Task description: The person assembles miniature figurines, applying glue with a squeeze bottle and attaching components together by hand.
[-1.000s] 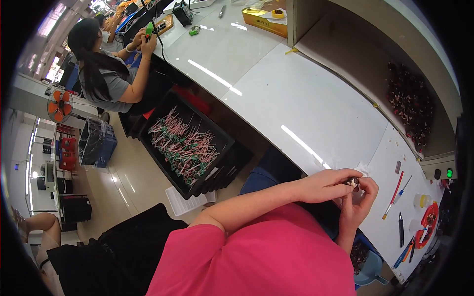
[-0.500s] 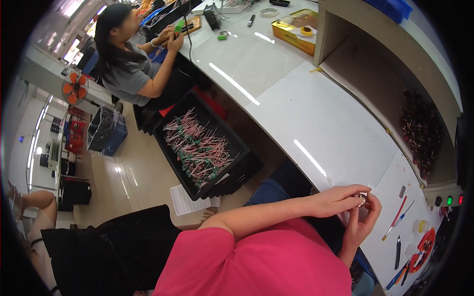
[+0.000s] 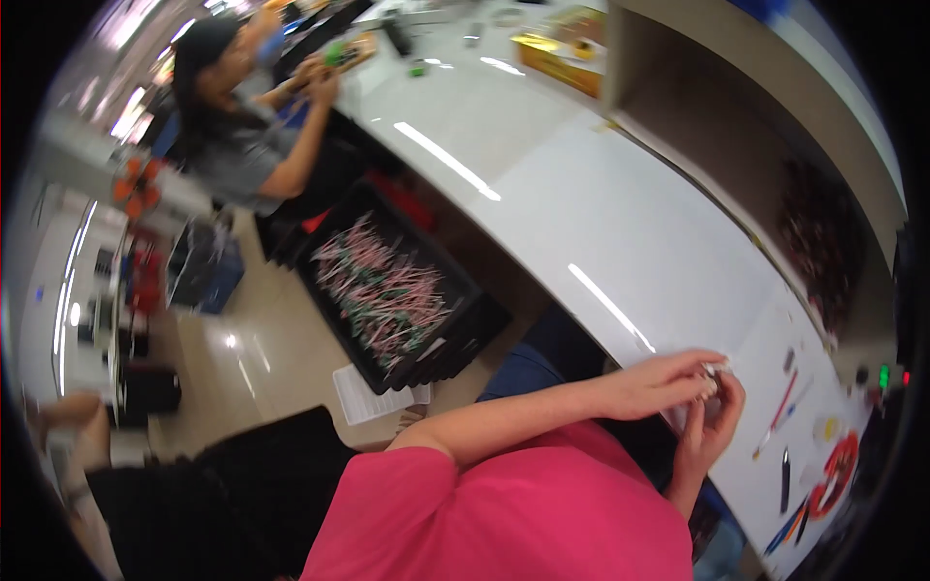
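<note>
- Head view: the person's left hand [image 3: 664, 382] and right hand [image 3: 712, 431] meet at the near edge of the white worktable [image 3: 601, 213], fingertips pinched together around a small pale part [image 3: 715, 371] that is too blurred and too small to identify.
- Both hands look closed on that part, the left from above and the right from below; how firmly each one holds it cannot be told.
- The part sits right between the two sets of fingertips, just above the table edge and over the person's lap in the pink shirt [image 3: 523, 523].
- Likely risk: being so small and held only at the tips, the part could slip and drop past the edge to the floor.
- A red pen [image 3: 778, 414] and a dark pen [image 3: 785, 479] lie just beside the right hand; a careless wrist could sweep them aside.
- Well apart, a black tray of pink and green wire pieces [image 3: 383, 290] stands by the bench, and a co-worker [image 3: 247, 145] works at the far end.
</note>
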`<state>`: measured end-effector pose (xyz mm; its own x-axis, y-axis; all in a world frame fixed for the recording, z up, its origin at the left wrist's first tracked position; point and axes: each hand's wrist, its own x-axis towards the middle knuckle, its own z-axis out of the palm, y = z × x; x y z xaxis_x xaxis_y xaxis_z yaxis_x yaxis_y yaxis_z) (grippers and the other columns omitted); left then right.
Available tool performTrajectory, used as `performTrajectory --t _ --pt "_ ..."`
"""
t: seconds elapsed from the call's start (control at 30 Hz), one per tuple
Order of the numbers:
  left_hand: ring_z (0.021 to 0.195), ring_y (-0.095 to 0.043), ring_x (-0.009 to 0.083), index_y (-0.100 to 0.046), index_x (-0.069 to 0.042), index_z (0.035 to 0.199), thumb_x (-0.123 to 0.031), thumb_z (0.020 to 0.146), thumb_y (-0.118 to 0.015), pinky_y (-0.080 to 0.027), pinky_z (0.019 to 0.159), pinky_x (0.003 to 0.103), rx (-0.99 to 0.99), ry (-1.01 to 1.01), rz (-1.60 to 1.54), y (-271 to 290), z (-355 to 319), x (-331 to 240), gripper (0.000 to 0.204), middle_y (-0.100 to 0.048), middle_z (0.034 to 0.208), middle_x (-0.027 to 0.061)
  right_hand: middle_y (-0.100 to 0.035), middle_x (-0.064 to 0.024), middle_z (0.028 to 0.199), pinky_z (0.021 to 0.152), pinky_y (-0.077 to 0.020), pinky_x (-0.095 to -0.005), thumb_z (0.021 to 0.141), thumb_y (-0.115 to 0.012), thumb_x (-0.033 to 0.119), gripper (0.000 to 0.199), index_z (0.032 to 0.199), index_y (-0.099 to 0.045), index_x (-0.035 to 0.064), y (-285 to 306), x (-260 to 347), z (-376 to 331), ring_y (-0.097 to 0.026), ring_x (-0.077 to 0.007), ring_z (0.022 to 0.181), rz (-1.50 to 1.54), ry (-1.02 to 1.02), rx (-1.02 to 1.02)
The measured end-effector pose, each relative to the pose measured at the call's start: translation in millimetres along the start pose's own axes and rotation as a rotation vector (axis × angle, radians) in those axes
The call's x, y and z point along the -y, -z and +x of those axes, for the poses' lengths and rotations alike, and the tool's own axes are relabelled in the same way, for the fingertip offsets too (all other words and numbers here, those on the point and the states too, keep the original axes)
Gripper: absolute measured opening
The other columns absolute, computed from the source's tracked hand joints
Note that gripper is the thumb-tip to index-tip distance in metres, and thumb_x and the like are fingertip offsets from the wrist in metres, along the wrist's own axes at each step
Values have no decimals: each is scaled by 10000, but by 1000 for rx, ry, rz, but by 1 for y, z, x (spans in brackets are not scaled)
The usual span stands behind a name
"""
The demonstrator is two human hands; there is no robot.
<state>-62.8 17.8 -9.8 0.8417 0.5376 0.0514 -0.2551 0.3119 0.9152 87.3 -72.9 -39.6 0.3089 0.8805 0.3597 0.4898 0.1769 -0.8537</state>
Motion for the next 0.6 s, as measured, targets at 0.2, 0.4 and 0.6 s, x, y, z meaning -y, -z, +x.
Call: performTrajectory --t 0.2,0.4,0.6 --pt "1085 -506 170 -222 -35 1417 -119 960 -414 -439 909 300 -121 76 -21 -6 13 1 502 -498 1214 134 -544 -139 1031 834 -431 -369 680 -625 -27 443 1109 -527 25 11 -2 36 -528 -309 920 -47 152 70" --pt "1167 -476 209 -164 -1 1422 -150 966 -398 -355 998 329 -49 59 -5 -15 49 10 534 -463 1294 176 -561 -94 1018 732 -474 -306 701 -709 -2 409 1070 -542 53 38 -13 48 -544 -237 887 65 105 -53" --pt "1174 -482 228 -153 -6 1423 -149 962 -422 -368 989 343 -48 30 31 -24 57 6 552 -474 1280 189 -580 -79 995 693 -480 -297 692 -715 -12 370 1017 -552 58 47 -12 54 -560 -225 868 156 97 -72"
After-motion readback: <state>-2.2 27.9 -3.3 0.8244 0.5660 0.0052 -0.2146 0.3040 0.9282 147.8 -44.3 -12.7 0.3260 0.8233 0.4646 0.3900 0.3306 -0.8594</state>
